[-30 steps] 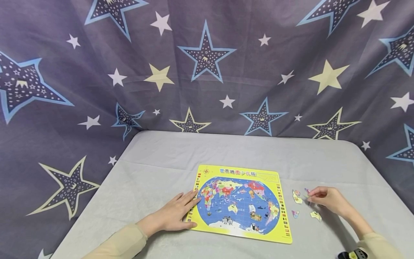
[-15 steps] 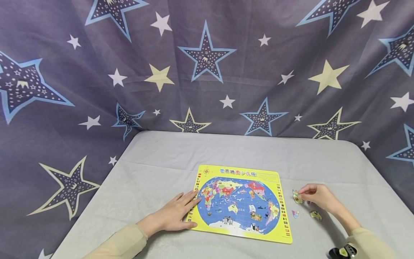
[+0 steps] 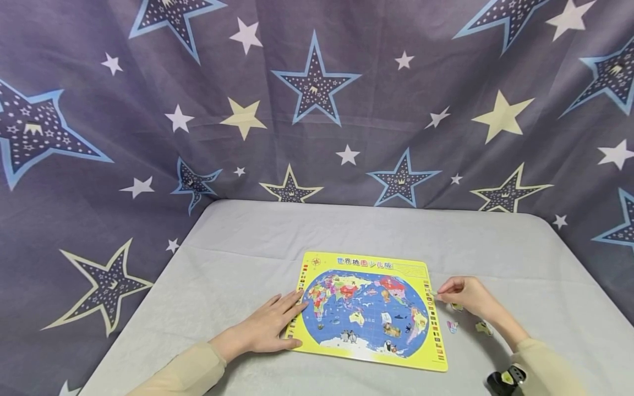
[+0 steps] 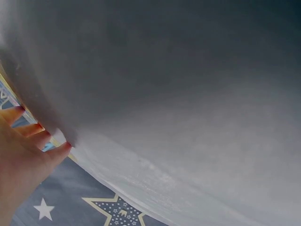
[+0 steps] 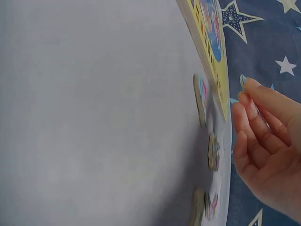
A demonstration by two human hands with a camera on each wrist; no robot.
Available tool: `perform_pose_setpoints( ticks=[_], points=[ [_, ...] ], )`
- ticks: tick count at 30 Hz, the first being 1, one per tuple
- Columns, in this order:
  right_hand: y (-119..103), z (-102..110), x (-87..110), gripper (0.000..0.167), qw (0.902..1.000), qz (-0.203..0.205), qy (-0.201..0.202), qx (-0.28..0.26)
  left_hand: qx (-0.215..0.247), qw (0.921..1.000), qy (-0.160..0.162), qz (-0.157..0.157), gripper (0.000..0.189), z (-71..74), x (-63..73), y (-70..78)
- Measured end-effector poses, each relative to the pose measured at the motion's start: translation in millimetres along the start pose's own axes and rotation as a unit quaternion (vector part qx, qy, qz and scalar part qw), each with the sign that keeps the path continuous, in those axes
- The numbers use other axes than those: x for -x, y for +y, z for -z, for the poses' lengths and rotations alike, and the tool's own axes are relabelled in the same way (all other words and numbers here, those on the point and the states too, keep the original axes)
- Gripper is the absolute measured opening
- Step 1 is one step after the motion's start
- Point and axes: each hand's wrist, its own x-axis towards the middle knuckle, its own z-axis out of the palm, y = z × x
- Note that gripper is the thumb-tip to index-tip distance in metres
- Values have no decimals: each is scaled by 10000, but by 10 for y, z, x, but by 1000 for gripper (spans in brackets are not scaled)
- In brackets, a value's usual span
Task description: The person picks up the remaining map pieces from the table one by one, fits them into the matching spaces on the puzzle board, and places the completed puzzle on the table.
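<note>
Puzzle board (image 3: 367,316), lower centre, is steadied by the flat, relaxed left hand (image 3: 267,328); the right hand (image 3: 463,297) pinches 1 small piece (image 3: 433,293) at its right edge.

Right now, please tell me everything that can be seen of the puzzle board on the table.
The puzzle board is a flat rectangle with a yellow frame, looking like card or thin wood. A blue oval world map with coloured lands fills its middle; a printed title runs along the far edge and small flags down both sides. It lies flat on the grey cloth. The left hand rests with straight fingers on its left edge.
</note>
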Motion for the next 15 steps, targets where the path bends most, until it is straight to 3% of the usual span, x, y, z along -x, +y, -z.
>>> perform_pose_setpoints(
  ticks=[5, 15],
  points=[
    [-36, -64, -38, 15, 9999, -52, -121, -1, -13, 10000, 7, 2, 79, 0, -3, 2],
    [-76, -165, -99, 15, 9988, 352, -329, -30, -27, 10000, 27, 21, 79, -7, 3, -2]
  ],
)
